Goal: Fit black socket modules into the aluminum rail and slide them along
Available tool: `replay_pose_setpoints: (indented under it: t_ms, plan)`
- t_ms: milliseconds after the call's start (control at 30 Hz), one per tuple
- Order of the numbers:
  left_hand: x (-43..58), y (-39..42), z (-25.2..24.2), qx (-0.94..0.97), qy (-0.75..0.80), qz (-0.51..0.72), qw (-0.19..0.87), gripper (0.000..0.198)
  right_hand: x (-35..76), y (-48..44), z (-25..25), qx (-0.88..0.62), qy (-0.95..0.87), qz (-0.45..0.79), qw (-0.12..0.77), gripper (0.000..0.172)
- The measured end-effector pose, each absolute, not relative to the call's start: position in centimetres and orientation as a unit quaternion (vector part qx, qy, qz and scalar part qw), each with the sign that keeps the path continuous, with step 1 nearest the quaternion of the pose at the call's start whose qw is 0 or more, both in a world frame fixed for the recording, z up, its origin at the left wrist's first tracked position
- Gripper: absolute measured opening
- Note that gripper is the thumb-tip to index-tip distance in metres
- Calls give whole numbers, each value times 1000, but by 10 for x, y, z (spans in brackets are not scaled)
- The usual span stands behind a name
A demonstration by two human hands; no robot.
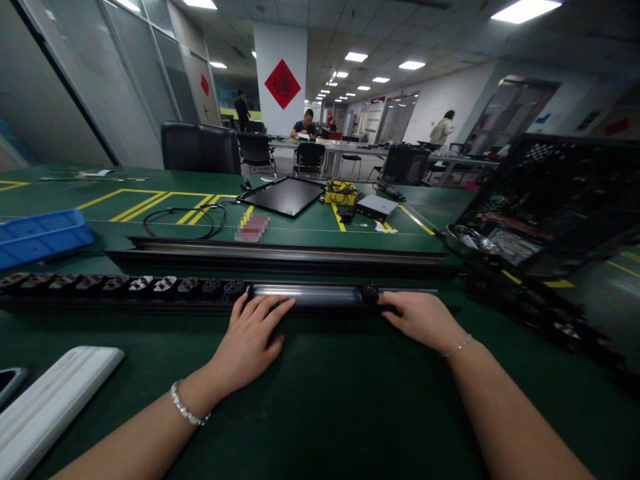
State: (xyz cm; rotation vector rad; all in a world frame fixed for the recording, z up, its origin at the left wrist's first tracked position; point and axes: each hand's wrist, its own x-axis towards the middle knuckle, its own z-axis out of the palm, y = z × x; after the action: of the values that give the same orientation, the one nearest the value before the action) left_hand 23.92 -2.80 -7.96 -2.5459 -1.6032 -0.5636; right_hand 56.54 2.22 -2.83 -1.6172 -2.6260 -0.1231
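Observation:
A long black rail (310, 310) lies across the green table, with a row of black socket modules (187, 287) in its left part. My left hand (253, 333) rests on the rail with its fingers spread, beside the rightmost module of that row. Farther right, a single black module (370, 292) sits in the channel. My right hand (417, 317) is at the rail just right of that module, fingers bent together; whatever they hold is hidden. Between the hands the channel shows a shiny bare stretch.
Behind the rail lie more black profiles (290, 257). A blue tray (43, 237) stands left, a white bar (60, 407) nearer. At right are more modules (565, 327), a metal bowl (470, 240) and an open black case (555, 200). People are in the background.

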Motion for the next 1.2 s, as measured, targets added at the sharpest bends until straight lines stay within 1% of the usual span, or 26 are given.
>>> replay_pose_setpoints:
  t_ms: [233, 767, 933, 1200]
  plan:
    - [239, -28, -79, -829, -528, -179, 38, 62, 566, 23, -30, -532, -846, -35, 27, 15]
    - [240, -28, -78, -829, -529, -181, 35, 61, 563, 22, -27, -548, -836, -40, 19, 17]
    - [240, -29, -78, -829, -528, -182, 35, 61, 567, 23, -26, -565, -824, -44, 12, 10]
    - [240, -28, -78, -829, -529, -175, 33, 62, 571, 23, -26, -565, -823, -46, 28, 8]
